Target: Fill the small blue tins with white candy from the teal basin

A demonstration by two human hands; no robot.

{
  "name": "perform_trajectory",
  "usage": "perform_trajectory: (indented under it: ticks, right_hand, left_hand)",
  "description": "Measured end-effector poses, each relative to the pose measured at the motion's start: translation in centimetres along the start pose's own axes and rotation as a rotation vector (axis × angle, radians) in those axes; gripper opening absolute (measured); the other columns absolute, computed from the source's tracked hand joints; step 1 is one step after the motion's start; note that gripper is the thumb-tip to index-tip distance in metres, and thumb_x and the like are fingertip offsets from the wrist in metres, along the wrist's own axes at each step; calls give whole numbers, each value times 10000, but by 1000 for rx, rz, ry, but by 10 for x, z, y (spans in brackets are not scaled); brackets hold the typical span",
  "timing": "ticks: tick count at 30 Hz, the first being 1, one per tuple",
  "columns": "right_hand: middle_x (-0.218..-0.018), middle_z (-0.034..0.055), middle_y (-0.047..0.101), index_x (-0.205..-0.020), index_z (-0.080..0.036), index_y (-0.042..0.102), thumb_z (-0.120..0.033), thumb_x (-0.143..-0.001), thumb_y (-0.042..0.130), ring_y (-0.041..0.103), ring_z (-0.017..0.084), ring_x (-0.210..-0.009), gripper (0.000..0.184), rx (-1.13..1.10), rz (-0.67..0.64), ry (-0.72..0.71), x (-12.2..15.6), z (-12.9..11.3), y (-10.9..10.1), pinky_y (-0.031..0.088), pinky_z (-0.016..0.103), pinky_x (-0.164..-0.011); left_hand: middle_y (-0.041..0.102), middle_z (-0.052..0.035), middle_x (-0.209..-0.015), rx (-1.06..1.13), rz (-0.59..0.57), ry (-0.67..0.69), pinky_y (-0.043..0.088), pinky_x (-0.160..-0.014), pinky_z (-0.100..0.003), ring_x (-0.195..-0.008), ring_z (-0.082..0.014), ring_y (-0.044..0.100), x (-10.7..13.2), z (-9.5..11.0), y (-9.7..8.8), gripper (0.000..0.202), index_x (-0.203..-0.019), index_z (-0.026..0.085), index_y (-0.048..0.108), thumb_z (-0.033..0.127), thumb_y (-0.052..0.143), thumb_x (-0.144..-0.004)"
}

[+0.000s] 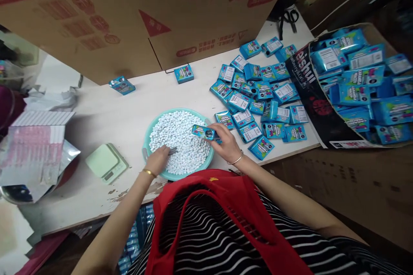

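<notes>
A turquoise basin (146, 137) full of small white candies (183, 124) stands at the table's front edge. My left hand (158, 160) is closed at the basin's left side, gripping a small metal scoop (173, 151) whose end is among the candies. Over the basin's right rim, my right hand (226, 142) has its fingers wrapped round a small blue candy box (200, 131). That box lies tilted, with a dark opening near my fingers. Part of the scoop is hidden by my left fingers.
Many blue candy boxes (238, 101) lie spread right of the basin. A black carton (309, 94) holds more. Two blue boxes, one here (183, 74), sit by a large cardboard box (129, 21). A green scale (106, 163) is left; scissors (290, 19) lie at the back.
</notes>
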State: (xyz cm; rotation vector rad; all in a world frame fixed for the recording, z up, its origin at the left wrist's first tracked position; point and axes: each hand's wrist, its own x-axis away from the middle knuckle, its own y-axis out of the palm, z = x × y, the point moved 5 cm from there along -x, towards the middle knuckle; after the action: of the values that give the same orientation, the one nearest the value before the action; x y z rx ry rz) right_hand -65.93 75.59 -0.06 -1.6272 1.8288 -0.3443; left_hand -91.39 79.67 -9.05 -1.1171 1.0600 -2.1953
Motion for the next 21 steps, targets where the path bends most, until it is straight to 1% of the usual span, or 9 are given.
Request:
perform_trajectory:
  ticks: [2, 5, 8, 10, 12, 14, 17, 21]
  right_hand:
    - [-1091, 96, 606, -1159, -230, 543, -266, -850, 597, 573, 249, -1048, 316, 8, 34, 24, -1, 1, -6, 494, 434, -915]
    - [-1069, 88, 612, -1129, -227, 557, -317, -840, 627, 584, 246, -1021, 311, 12, 81, 67, -2, 5, -11, 497, 423, -900]
    - [-1042, 79, 619, -1105, -224, 563, -340, -830, 644, 592, 242, -995, 309, -1, 108, 105, -1, 7, -13, 503, 412, -878]
    - [-1026, 75, 623, -1095, -224, 566, -349, -826, 648, 592, 244, -991, 309, -9, 116, 115, 0, 9, -14, 502, 412, -876]
    - [-1034, 78, 619, -1103, -225, 563, -351, -830, 640, 587, 248, -1001, 310, -6, 104, 114, 2, 10, -13, 496, 420, -889]
    - [-1061, 89, 608, -1123, -228, 556, -339, -839, 625, 577, 253, -1024, 312, 5, 75, 105, 5, 11, -12, 488, 430, -907]
    - [-1100, 104, 594, -1160, -228, 537, -282, -848, 597, 562, 262, -1056, 322, 12, 18, 62, 9, 10, -5, 479, 448, -927]
    - [-1124, 107, 578, -1196, -224, 515, -156, -821, 542, 545, 265, -1082, 382, 3, -53, -10, 11, 1, 9, 472, 464, -947]
  left_hand:
    - [591, -85, -1008, 43, 22, 33, 454, -810, -326, -951, -216, 574, -19, 12, 18, 160, -959, 187, 556, 141, 451, -847]
    - [591, -87, -1040, 124, 60, 83, 448, -858, -330, -971, -210, 571, -36, 21, 31, 197, -999, 183, 544, 128, 457, -831]
    - [596, -70, -1015, 208, 98, 118, 460, -848, -312, -931, -185, 578, -33, 18, 30, 231, -1062, 179, 518, 156, 473, -837]
    - [594, -59, -983, 246, 124, 132, 468, -825, -304, -897, -173, 575, -24, 15, 23, 230, -1079, 174, 505, 206, 488, -852]
    - [587, -54, -962, 281, 155, 146, 468, -808, -304, -877, -167, 565, -12, 15, 9, 227, -1082, 171, 501, 265, 486, -876]
    - [583, -54, -959, 325, 194, 174, 463, -802, -303, -869, -161, 558, 1, 19, -11, 236, -1090, 174, 500, 310, 474, -899]
    - [585, -52, -951, 361, 239, 239, 455, -792, -295, -857, -152, 554, 21, 33, -48, 236, -1087, 178, 510, 334, 479, -913]
    - [597, -50, -938, 279, 238, 298, 465, -758, -293, -820, -146, 563, 37, 56, -93, 225, -1080, 183, 518, 335, 484, -918]
